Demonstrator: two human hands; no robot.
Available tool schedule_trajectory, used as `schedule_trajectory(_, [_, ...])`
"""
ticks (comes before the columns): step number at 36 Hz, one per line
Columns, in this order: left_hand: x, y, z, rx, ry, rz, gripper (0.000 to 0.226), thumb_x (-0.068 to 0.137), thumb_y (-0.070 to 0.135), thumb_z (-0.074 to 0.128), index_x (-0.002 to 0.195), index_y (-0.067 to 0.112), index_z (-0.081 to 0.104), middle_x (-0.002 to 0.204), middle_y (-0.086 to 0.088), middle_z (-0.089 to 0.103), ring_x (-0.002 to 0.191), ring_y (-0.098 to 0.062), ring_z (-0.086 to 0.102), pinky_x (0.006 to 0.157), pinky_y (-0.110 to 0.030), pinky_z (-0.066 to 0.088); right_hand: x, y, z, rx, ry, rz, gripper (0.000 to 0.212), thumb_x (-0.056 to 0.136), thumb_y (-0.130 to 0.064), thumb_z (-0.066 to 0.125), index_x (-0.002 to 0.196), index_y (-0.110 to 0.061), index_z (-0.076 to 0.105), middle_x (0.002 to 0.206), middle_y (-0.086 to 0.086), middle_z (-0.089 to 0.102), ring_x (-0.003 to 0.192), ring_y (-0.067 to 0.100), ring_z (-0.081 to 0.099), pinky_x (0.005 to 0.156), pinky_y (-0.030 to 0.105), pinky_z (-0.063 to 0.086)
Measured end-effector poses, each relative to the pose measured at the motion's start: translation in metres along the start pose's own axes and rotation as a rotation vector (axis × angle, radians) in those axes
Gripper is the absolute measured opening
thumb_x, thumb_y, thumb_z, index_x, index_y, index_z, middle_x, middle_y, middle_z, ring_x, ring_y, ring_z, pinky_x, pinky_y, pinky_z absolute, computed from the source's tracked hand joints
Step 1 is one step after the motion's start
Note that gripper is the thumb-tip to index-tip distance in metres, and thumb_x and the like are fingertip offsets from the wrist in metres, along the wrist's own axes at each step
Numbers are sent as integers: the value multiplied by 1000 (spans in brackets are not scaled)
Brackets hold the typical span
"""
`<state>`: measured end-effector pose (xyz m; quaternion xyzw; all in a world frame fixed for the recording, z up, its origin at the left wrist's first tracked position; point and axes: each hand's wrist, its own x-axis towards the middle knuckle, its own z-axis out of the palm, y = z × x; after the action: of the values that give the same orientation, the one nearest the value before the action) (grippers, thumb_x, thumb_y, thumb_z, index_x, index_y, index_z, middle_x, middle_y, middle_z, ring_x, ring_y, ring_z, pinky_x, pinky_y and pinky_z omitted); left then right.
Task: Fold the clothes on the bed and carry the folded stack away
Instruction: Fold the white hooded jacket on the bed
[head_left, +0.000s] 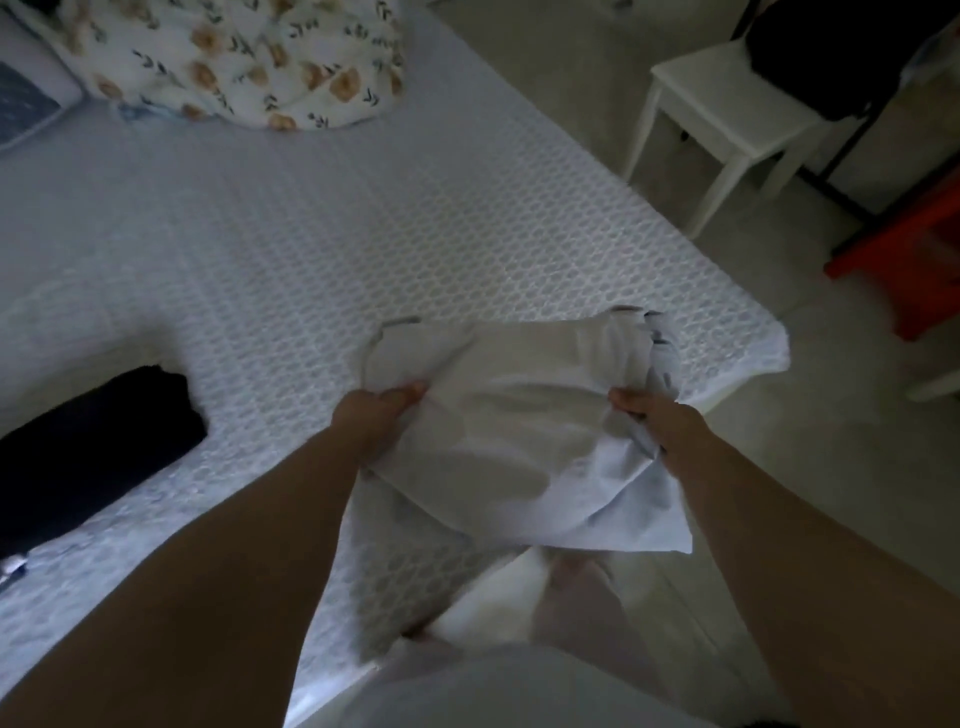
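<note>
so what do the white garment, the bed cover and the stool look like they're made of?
White garment: thin woven or knit cloth, matte; it creases and droops between the left hand and right hand. Bed cover: textile with a raised lattice texture, possibly quilted. Stool: rigid and white with smooth straight legs, painted wood or plastic; can't tell which.

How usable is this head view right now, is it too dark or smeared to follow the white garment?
Head view: dim overall, corners darker; the white garment still reads clearly, gripped by the left hand and right hand; the black folded clothes lose all detail in shadow; wide-angle bending curves the bed edges; the white stool and floor near the feet look soft and blurred.
</note>
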<state>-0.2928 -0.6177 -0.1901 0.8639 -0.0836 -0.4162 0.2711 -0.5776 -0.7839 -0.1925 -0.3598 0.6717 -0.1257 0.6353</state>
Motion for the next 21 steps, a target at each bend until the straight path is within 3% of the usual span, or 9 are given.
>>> schedule_trajectory(4, [-1,22,47,-81,-7,-61,96,71,59,73,139,0,42,137,-19,49,123,-35,49,104,-44,41,38,-36,-38,-89,-18,26,56,53,-28,90,97,-2,67,107,11,68,98,28,64,97,42,48])
schedule_trajectory(8, [-3,39,87,-121,-4,-115,98,70,61,72,140,0,40,138,-18,48,124,-34,48,105,-42,40,60,-65,-67,-161,-31,48,52,55,-31,89,92,-6,63,104,8,65,91,25,62,90,39,50])
schedule_trajectory(12, [5,51,117,-156,-22,-168,100,65,62,75,138,3,43,138,-16,49,124,-33,48,104,-42,41,80,-74,-88,-208,3,75,64,60,-29,87,110,-2,59,107,11,63,97,29,62,89,41,51])
schedule_trajectory(15, [17,55,132,-156,-26,-191,101,62,63,77,137,3,45,136,-16,51,122,-33,50,102,-42,43,98,-73,-96,-238,-7,108,55,63,-31,85,104,-3,60,113,13,61,102,32,61,92,44,50])
schedule_trajectory(17, [25,57,142,-179,-32,-194,104,60,63,79,137,3,43,137,-16,50,122,-32,50,101,-41,44,109,-71,-100,-248,-9,112,40,66,-31,84,89,-7,61,115,14,62,104,32,60,96,45,48])
schedule_trajectory(19, [29,63,153,-180,-35,-216,108,56,65,79,138,5,42,138,-14,49,121,-33,51,92,-37,46,121,-71,-105,-248,-12,112,38,68,-31,83,89,-7,62,115,14,63,105,32,60,98,46,46])
schedule_trajectory(21, [32,69,162,-198,-33,-245,111,50,68,80,136,7,45,135,-12,51,117,-31,53,79,-33,45,135,-71,-109,-258,-24,136,48,70,-31,81,104,-3,65,116,14,63,106,32,60,98,46,46])
